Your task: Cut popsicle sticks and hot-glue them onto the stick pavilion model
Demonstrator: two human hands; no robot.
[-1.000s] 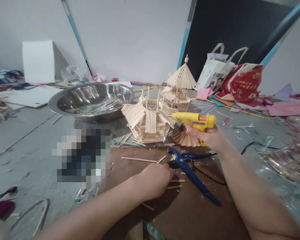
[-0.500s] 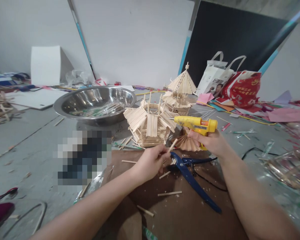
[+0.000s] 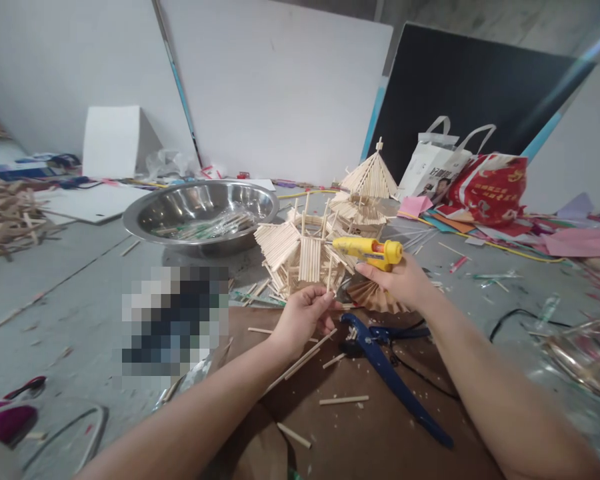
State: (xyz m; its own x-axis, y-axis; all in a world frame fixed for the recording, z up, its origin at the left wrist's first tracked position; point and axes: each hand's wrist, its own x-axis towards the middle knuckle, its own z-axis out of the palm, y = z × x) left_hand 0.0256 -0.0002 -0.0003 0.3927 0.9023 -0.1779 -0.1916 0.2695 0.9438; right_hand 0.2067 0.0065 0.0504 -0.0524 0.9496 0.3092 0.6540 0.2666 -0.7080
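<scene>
Head view: slim wooden stick (image 3: 329, 277) in pinch of left hand (image 3: 303, 317), right hand (image 3: 404, 280) around pistol-shaped plastic glue gun (image 3: 360, 249).

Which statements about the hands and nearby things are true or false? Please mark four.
1. The right hand holds the yellow plastic glue gun. True.
2. The left hand holds the blue long-handled cutter. False: the left hand holds a pale wooden stick; the cutter lies on the brown sheet.
3. The pale wooden model with the pointed roof stands beyond the glue gun. True.
4. The round silver metal bowl is upside down. False: the bowl stands upright.
</scene>
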